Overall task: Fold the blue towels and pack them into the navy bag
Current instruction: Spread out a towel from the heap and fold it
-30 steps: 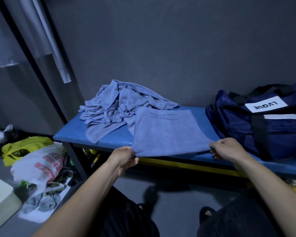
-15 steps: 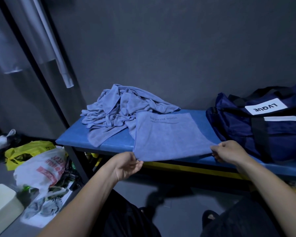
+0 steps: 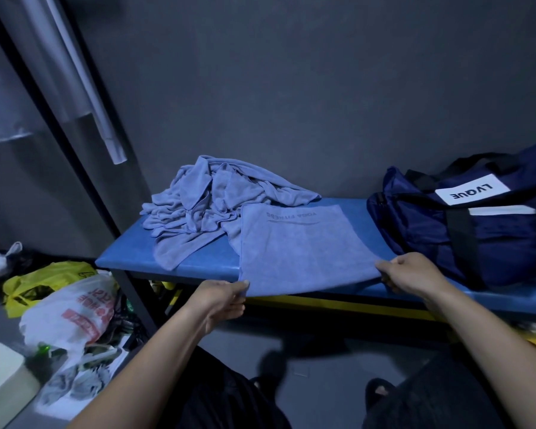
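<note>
One blue towel [image 3: 304, 252] lies spread flat in front of us on the blue bench [image 3: 127, 258], its printed lettering at the far edge, upside down to our view, and its near edge hanging just past the bench's front lip. We see the left hand [image 3: 222, 300] pinching the near left corner between thumb and curled fingers, and the right hand [image 3: 415, 274] pinching the near right corner the same way, fingers tucked under the cloth. The fabric looks smooth and matte, a pale dusty blue, a shade lighter than the bench pad beneath it.

Behind it and to the left sits a crumpled heap of towels [image 3: 211, 205] in the same colour; we cannot count how many are tangled in there. To the right, at the spread towel's right edge, one navy bag [image 3: 495, 239] rests on the bench, with black straps and a white label reading LVQUE.

We see a dark grey wall [image 3: 291, 88] rising behind the bench. Down on the floor to the left we count two plastic bags, one yellow bag [image 3: 41, 280] and one white bag [image 3: 72, 317] with red print, lying side by side.
</note>
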